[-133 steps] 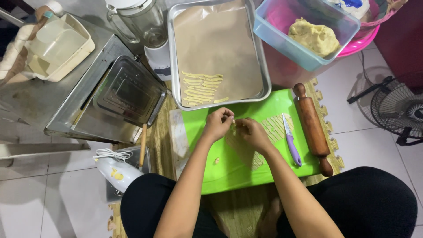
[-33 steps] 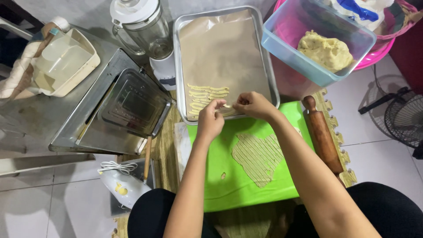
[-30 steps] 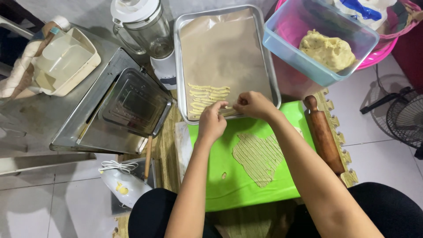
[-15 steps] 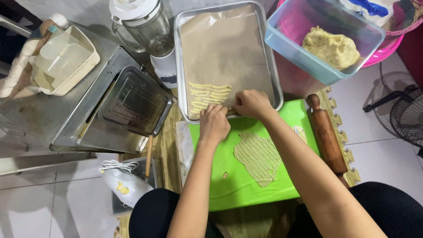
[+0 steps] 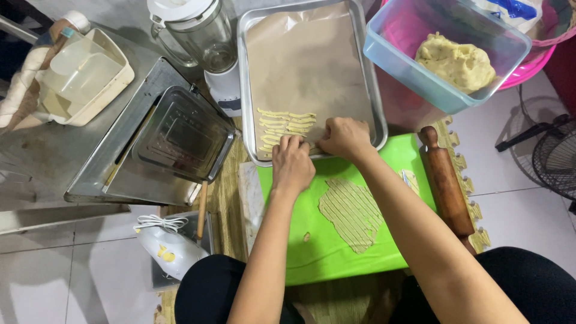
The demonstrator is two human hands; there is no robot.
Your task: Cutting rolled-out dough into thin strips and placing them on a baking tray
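My left hand [image 5: 292,163] and my right hand [image 5: 345,137] meet at the near edge of a metal baking tray [image 5: 367,90] lined with brown paper. Between their fingertips is a thin dough strip, mostly hidden, lying beside several pale dough strips [image 5: 285,127] laid in rows on the paper. Below the hands, a green cutting mat [image 5: 312,255] carries a flat sheet of dough [image 5: 351,211] scored into strips. A wooden rolling pin [image 5: 446,181] lies along the mat's right edge.
A blue plastic tub with a lump of dough [image 5: 456,60] stands at the top right over a pink basin [image 5: 528,67]. A blender jug [image 5: 201,39], an upturned metal tray [image 5: 180,135], a cream container [image 5: 84,75], a white hand mixer [image 5: 168,252] and a fan [image 5: 555,159] surround the work spot.
Both hands moved from the scored dough on the green mat up to the baking tray and lowered a strip at the near end of the rows. The view shifted slightly.
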